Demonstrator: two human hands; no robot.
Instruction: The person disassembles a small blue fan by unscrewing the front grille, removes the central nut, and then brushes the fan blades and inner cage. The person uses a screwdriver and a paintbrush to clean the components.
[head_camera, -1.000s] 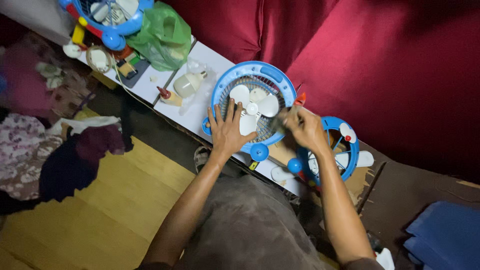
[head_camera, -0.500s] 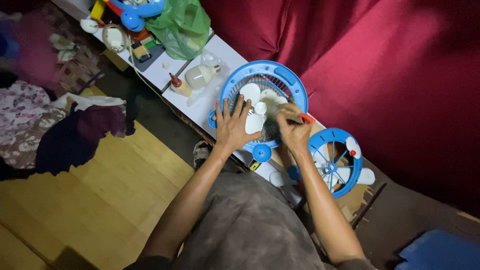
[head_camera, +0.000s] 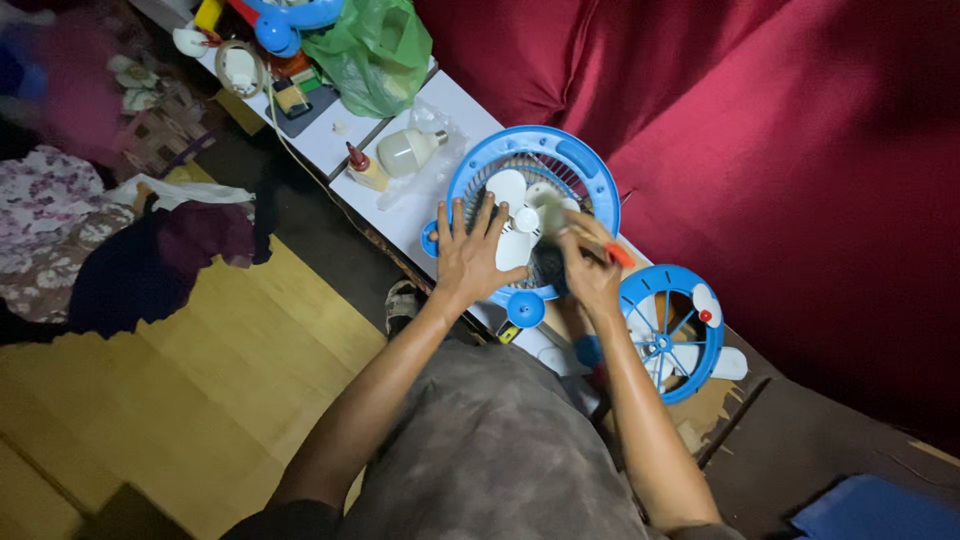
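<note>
Round blue plastic fan, white blades, left hand pressing flat

single head view, steep downward look, close over the workbench

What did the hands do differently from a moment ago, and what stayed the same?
The right hand moved from the fan's right edge in over the white blades, now holding an orange-handled tool. The left hand stayed flat on the blue fan. The separate blue grille lies untouched beside it.
</note>
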